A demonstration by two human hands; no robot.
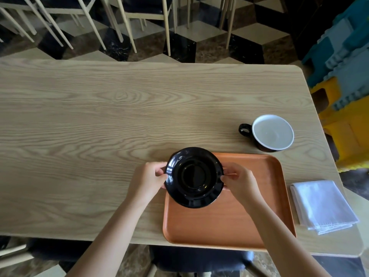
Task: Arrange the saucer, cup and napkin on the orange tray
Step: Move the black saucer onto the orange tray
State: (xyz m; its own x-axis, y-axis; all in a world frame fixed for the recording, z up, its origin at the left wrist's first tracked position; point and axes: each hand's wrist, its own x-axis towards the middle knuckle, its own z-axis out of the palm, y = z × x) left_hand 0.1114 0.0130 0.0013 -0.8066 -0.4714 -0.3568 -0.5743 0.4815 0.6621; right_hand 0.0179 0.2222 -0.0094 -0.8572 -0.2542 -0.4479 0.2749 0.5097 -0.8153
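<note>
A glossy black saucer [194,177] is held over the far left corner of the orange tray [249,208]. My left hand [148,179] grips its left rim and my right hand [238,181] grips its right rim. Whether the saucer touches the tray I cannot tell. The black cup [269,132] with a white inside stands upright on the table beyond the tray, handle pointing left. A folded white napkin [322,205] lies on the table just right of the tray.
The wooden table [99,126] stretches far to the left. Chairs [127,19] stand beyond its far edge, and blue and yellow crates [347,76] sit off its right side. A dark chair seat [199,258] is below the near edge.
</note>
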